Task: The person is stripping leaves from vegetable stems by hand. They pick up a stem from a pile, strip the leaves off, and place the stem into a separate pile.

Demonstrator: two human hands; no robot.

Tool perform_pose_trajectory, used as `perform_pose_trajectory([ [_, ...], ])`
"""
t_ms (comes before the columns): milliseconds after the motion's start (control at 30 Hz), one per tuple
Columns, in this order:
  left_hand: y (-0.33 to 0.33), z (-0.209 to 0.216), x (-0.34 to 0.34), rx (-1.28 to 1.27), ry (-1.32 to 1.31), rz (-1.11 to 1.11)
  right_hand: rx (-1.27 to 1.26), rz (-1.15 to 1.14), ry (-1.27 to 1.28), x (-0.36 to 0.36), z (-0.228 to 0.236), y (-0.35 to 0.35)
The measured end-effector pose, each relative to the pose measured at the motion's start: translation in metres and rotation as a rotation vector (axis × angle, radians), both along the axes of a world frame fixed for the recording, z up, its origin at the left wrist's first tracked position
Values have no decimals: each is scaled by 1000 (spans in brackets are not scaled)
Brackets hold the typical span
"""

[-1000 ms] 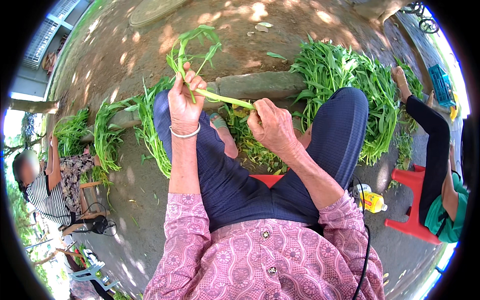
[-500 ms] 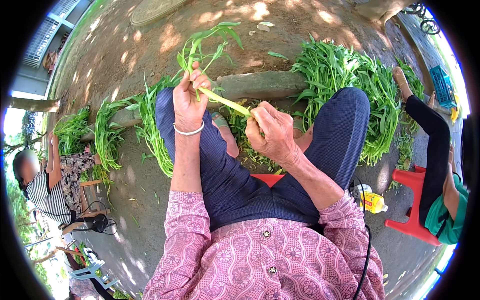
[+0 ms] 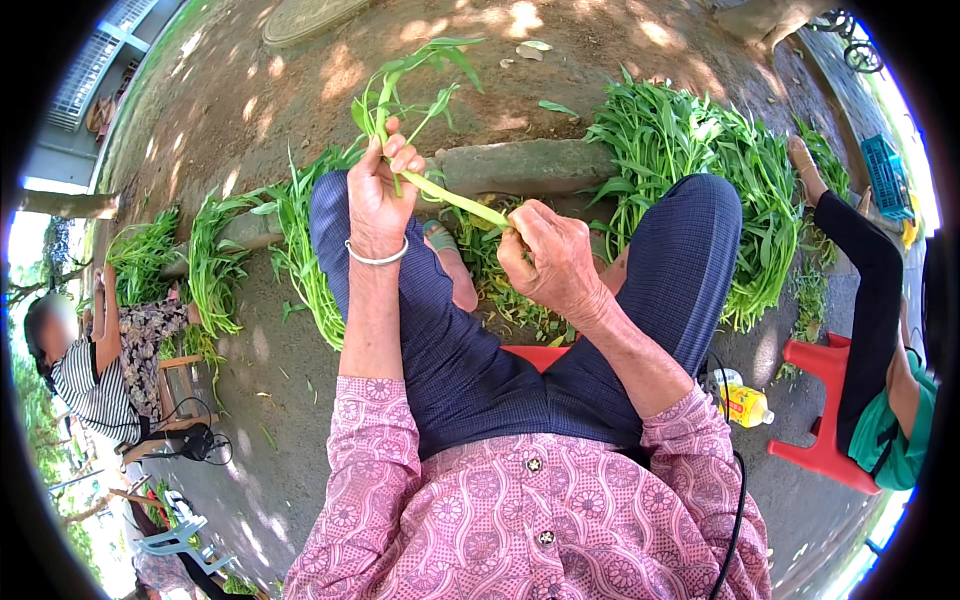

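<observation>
Sun-flecked brown earth (image 3: 290, 140) lies beyond a stone kerb (image 3: 530, 167), with grey pavement (image 3: 300, 440) on the near side. Above the person's lap, a pale green stalk (image 3: 460, 201) slants from the left hand (image 3: 378, 200) down to the right hand (image 3: 556, 258), each grip closed around it. Leafy growth (image 3: 384, 100) rises from the left fingers, pointing away from the body, its tip bending right.

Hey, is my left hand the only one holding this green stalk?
No, the green stalk runs from the left hand to the right hand, which also grips it.
</observation>
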State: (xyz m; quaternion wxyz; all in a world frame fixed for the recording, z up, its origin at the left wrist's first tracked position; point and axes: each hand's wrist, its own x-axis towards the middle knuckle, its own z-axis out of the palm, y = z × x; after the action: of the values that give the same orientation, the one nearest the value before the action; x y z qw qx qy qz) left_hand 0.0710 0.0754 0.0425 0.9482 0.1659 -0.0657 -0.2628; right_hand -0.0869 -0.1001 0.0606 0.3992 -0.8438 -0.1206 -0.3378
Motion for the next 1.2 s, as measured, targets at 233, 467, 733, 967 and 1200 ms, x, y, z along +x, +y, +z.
perform_pose_trajectory([
  [233, 2, 2, 1, 95, -48, 59, 245, 125, 270, -1, -5, -8],
  [467, 1, 2, 0, 135, -83, 90, 234, 163, 541, 0, -8, -14],
  [733, 1, 4, -2, 180, -114, 83, 408, 261, 697, 1, -12, -13],
  [967, 0, 5, -8, 233, -141, 92, 210, 233, 602, 2, -19, -12],
  [1200, -3, 0, -1, 80, -86, 34, 183, -70, 174, 6, -12, -4],
])
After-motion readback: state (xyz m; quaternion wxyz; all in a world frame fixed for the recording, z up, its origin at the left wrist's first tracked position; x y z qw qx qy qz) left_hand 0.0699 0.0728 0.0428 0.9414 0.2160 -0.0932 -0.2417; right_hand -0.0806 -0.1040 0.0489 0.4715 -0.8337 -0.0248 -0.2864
